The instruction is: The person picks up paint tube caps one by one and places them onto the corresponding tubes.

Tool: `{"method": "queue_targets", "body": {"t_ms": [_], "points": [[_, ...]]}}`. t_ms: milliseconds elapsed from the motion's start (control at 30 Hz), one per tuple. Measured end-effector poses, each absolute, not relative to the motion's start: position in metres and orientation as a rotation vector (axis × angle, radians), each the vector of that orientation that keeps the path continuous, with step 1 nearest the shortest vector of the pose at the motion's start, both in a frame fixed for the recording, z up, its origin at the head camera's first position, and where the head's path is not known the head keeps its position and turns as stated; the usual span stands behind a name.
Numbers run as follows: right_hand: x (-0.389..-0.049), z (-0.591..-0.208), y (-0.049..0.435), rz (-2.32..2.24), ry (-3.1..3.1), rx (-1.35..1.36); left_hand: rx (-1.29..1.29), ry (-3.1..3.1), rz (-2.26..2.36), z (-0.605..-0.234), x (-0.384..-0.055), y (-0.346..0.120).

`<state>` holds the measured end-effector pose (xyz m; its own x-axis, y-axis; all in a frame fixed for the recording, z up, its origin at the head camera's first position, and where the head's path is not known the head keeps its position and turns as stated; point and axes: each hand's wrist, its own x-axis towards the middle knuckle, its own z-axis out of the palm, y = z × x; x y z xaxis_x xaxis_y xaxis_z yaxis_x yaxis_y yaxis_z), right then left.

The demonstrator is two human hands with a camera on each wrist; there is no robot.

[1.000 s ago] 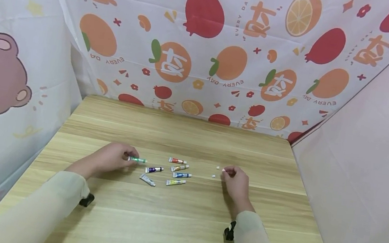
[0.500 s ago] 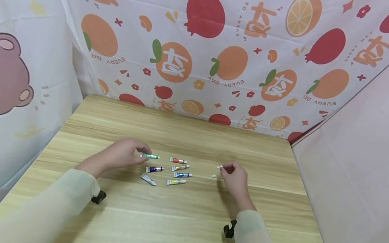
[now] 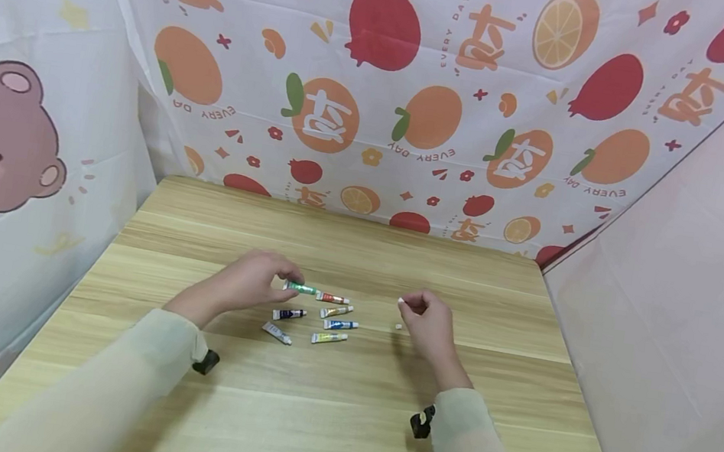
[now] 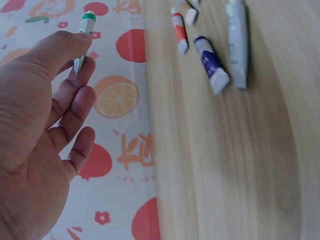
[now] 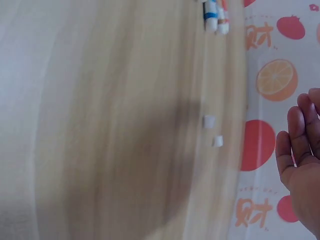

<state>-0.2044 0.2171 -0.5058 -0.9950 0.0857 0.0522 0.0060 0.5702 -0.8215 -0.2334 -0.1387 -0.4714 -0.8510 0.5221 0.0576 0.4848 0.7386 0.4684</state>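
Note:
My left hand point(image 3: 253, 282) pinches a green paint tube point(image 4: 87, 24) between thumb and index finger. In the left wrist view the tube is raised off the table, its narrow end pointing away from the hand. In the head view it appears just left of the red paint tube point(image 3: 332, 298). My right hand point(image 3: 429, 326) holds a small white cap point(image 3: 401, 300) at its fingertips, above the table. That cap is outside the right wrist view. Below it, two white caps point(image 5: 208, 121) lie on the wood; in the head view only one cap point(image 3: 398, 327) shows plainly.
Gold point(image 3: 337, 311), blue point(image 3: 339, 325) and yellow point(image 3: 328, 338) paint tubes lie near the red one. Purple point(image 3: 289, 315) and silver-white point(image 3: 277, 333) tubes lie left of them. A fruit-print curtain point(image 3: 379, 105) hangs behind the wooden table point(image 3: 319, 429).
My left hand has carried the green tube right and away from me, towards the red one. My right hand has shifted slightly left and away with the white cap.

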Motion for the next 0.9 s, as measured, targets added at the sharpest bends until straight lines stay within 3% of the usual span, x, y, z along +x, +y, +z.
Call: {"method": "queue_targets", "body": {"t_ms": [533, 900], "points": [[-0.189, -0.469, 0.174, 1.253, -2.756, 0.226, 1.041, 2.877, 0.786, -0.452, -0.229, -0.108], [-0.185, -0.464, 0.158, 1.202, -2.766, 0.336, 1.142, 2.861, 0.816, -0.443, -0.223, -0.091]]}}
